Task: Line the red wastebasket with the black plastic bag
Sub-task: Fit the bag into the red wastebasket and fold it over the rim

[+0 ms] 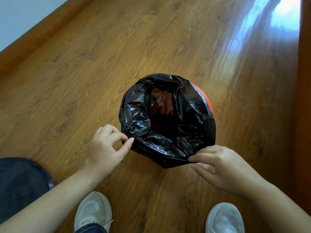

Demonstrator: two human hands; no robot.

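— Where was the bag point(168, 115)?
— In the basket point(209, 102), which stood on the wood floor point(101, 73) just beyond my feet. The bag's mouth was spread wide and folded down over the rim on the left, near and far sides. Bare red showed only along the far right edge.

— And your hands?
— Both were on the near edge of the bag. My left hand point(104, 148) pinched the plastic at the near left, thumb against forefinger, the other fingers point(107, 127) curled. My right hand point(223, 167) pinched the fold at the near right, fingertips closed on the hem.

— Anything else around?
— My two white shoes point(93, 211) at the near edge, a dark trouser leg point(20, 182) on the left, and a baseboard point(42, 31) running along the far left.
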